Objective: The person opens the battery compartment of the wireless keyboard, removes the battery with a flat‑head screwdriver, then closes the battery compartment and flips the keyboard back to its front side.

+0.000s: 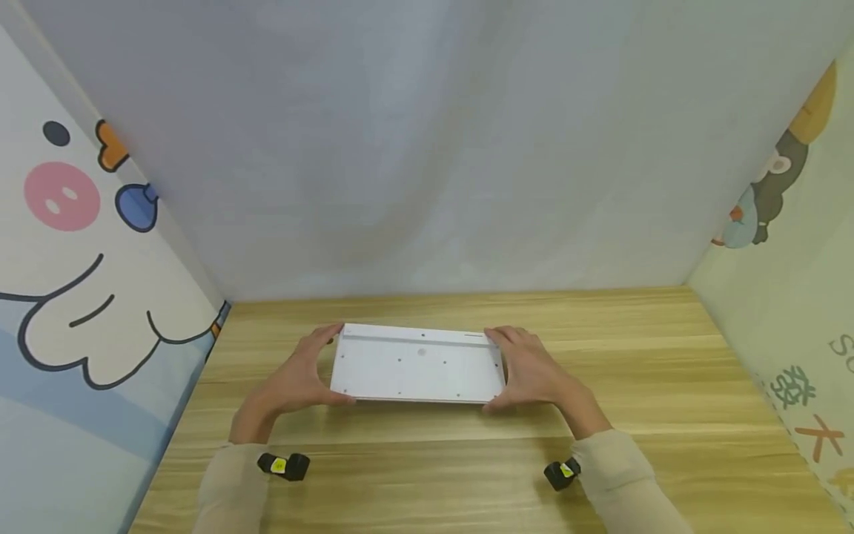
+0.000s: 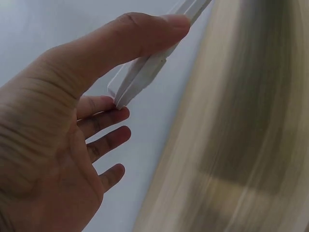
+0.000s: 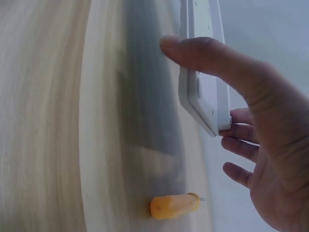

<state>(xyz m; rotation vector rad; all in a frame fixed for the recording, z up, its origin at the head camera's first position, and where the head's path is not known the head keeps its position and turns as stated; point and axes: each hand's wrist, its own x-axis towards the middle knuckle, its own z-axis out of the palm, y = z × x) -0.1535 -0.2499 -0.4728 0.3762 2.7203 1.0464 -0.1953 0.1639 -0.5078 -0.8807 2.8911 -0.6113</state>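
Observation:
A white keyboard (image 1: 420,371) is held above the table with its underside up; small dark screw spots dot that face, and a raised strip runs along its far edge. My left hand (image 1: 299,380) grips its left end, thumb on the near edge and fingers at the far corner. At the right end my right hand (image 1: 530,371) holds it the same way. The left wrist view catches one corner of the keyboard (image 2: 142,79) between thumb and fingertips. In the right wrist view, a screwdriver (image 3: 174,206) with an orange handle lies on the table below; the head view hides it.
The wood-grain table (image 1: 414,475) meets a pale back wall (image 1: 427,185). Cartoon-printed panels stand on the left (image 1: 87,297) and the right (image 1: 774,297). Black straps with small cameras sit on both wrists.

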